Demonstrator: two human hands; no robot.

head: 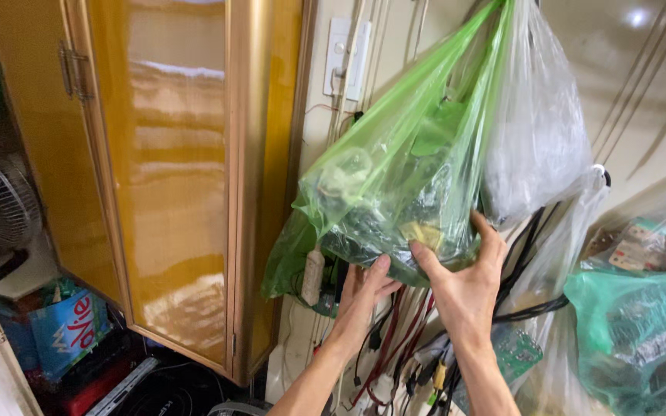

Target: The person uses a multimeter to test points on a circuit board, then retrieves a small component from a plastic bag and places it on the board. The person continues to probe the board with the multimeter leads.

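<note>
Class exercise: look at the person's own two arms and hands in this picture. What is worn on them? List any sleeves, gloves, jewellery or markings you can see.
Both forearms are bare, with no sleeves in view. The left hand and the right hand wear no gloves. No rings, watch, bracelet or markings show on either.

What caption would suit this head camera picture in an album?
Both hands, left hand and right hand, cup the underside of a hanging green plastic bag of electronic parts beside a wooden cabinet door.

light: warm, indoor | glare: cabinet door (171, 177), ceiling lamp (638, 17) | focus: sharp, edges slightly bent
</note>
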